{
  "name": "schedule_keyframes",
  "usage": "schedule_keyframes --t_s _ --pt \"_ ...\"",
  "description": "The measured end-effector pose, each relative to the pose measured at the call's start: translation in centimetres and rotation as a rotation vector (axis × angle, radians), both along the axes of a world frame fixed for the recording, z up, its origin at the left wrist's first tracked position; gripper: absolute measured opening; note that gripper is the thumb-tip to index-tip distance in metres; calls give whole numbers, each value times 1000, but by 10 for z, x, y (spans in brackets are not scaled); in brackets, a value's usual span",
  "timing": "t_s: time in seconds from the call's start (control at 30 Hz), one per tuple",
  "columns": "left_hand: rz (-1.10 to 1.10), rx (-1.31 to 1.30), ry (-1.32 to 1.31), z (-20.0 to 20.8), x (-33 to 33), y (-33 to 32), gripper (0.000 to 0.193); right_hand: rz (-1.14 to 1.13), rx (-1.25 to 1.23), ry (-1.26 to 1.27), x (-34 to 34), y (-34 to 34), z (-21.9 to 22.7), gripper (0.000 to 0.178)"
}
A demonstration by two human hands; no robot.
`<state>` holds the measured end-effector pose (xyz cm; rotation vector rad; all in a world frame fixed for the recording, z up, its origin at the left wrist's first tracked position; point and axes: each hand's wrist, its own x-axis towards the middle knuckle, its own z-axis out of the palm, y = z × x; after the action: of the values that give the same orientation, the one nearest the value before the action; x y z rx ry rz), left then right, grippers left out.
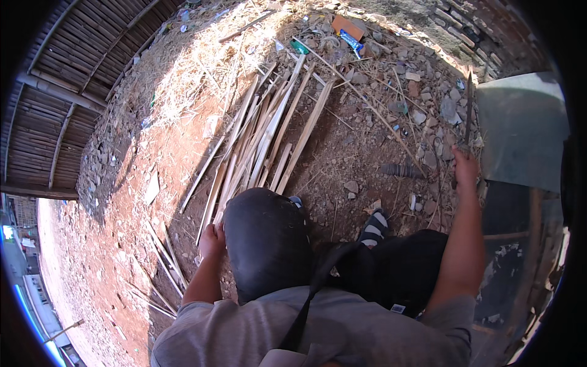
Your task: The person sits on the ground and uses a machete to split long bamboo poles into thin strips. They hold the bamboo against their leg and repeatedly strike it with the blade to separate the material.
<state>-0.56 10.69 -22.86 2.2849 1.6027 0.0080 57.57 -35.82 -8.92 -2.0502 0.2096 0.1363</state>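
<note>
My right hand is closed around the handle of a long, dark, narrow blade like a machete, whose tip points away from me. My left hand, beside my bent left knee, has its fingers closed at the near end of a pale split bamboo strip; the grip is partly hidden. A loose pile of long bamboo strips lies on the ground ahead of me, fanned lengthwise away from my knee. Several ends are covered by the knee.
More thin strips lie on the soil to the left. Stones, straw and litter cover the ground ahead, with a blue wrapper and an orange-brown piece. A greenish panel stands close by my right arm. A slatted bamboo wall rises at far left.
</note>
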Motion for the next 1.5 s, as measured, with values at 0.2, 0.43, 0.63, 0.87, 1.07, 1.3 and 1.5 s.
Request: schedule_keyframes --t_s 0.2,0.43,0.63,0.87,1.07,1.3,1.5 --pt "-80 183 56 67 -27 -11 34 221 -155 -132 -4 21 9 35" --pt "244 -792 -457 130 -32 10 45 397 -204 -181 -12 31 12 38" --pt "-65 -180 -384 151 -32 -17 48 491 -248 -253 -40 25 44 43" --pt "-162 200 -257 201 -20 -107 39 692 -216 -420 -95 37 88 46" --pt "-264 141 -236 248 -1 -165 41 1068 -301 -401 -149 78 118 41" --pt "-310 94 -153 248 11 -173 40 1292 -447 -604 -182 106 90 27" --pt "-348 101 -184 237 10 -166 40 1146 -275 -584 -151 103 67 25"
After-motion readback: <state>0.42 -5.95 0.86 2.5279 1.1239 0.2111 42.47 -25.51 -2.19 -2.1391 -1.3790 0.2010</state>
